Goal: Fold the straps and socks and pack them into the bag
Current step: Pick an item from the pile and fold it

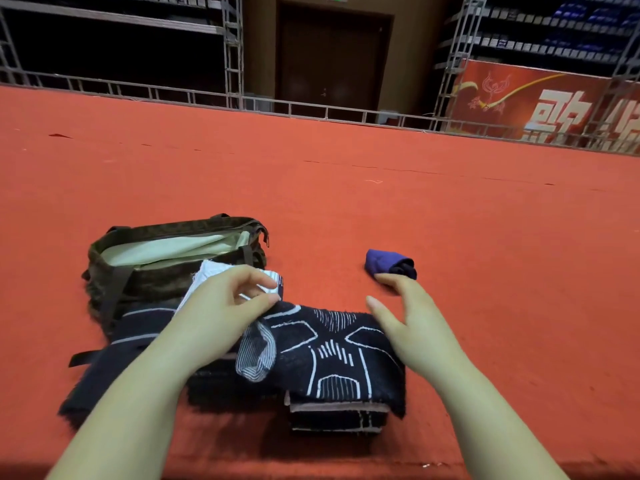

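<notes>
Knit fabric all round, so it looks soft, light and floppy, and a pinch at an edge or cuff is probably the best hold. At lower centre the black sock (332,355) with white line patterns lies on a dark folded stack. The left hand (221,306) pinches a white striped sock (221,275) just in front of the open olive bag (166,258). The right hand (412,317) hovers loosely spread, holding nothing, near a rolled purple sock (384,263) at centre right.
</notes>
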